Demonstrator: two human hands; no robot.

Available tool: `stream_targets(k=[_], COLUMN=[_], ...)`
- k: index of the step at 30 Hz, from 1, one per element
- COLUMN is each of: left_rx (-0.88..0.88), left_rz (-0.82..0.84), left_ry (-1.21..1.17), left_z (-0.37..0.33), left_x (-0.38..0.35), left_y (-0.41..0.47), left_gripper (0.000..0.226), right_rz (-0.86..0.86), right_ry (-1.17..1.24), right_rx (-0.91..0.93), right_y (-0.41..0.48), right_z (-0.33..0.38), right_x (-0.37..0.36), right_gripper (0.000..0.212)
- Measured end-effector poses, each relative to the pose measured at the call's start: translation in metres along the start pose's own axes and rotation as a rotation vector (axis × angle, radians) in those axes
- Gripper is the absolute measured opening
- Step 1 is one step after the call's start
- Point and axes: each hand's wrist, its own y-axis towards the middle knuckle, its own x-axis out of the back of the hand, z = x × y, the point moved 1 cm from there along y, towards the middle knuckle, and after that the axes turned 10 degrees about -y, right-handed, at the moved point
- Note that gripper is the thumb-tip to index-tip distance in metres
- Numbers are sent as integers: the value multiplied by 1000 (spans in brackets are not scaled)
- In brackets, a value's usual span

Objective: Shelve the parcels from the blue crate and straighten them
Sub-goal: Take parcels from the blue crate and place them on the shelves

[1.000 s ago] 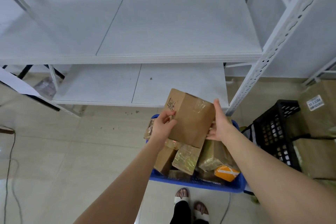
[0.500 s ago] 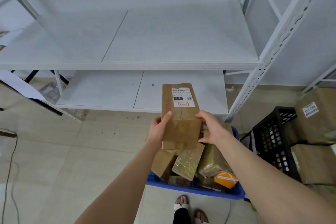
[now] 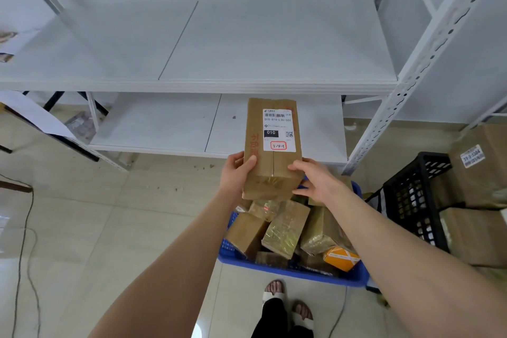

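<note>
feet (image 3: 285,299): in sandals on the tiled floor, nearest
blue crate (image 3: 290,273): just ahead of the feet, heaped with brown taped parcels (image 3: 285,228)
left hand (image 3: 236,175): grips the held parcel (image 3: 271,164) at its left edge, thumb on top
right hand (image 3: 319,182): grips the right edge, thumb on top
held parcel: long brown box above the crate's far end, label (image 3: 278,129) up
lower shelf (image 3: 164,123): white, beyond the box
upper shelf (image 3: 247,44): white, farthest

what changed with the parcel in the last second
The brown parcel, tilted with a plain side showing a second ago, was turned label-up and lifted forward toward the lower shelf. The left hand and right hand kept hold of it, now at its near end. The other parcels in the blue crate and the black crate stayed put.
</note>
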Motion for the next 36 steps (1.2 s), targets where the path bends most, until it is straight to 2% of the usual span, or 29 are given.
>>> stream_targets(k=[7, 11, 16, 19, 22, 29, 36], left_rx=[34, 37, -97, -147, -169, -197, -178], left_rz=[52, 21, -114, -148, -92, -69, 29], left_ry=[123, 126, 103, 182, 256, 214, 250], left_z=[-7, -7, -11, -17, -22, -38, -54], left_x=[5, 5, 5, 10, 18, 52, 123], left_y=[1, -2, 0, 2, 1, 7, 26], left_gripper=[66, 61, 41, 56, 70, 57, 52], right_rz=[69, 70, 90, 101, 96, 72, -7], right_ry=[-57, 40, 124, 139, 75, 46, 75], right_rx=[34, 44, 47, 65, 94, 121, 123], right_y=[-4, -3, -3, -5, -8, -8, -8], right_z=[0, -7, -16, -19, -17, -18, -31], right_x=[-6, -8, -12, -15, -23, -62, -135], right_gripper=[51, 54, 56, 56, 54, 55, 56])
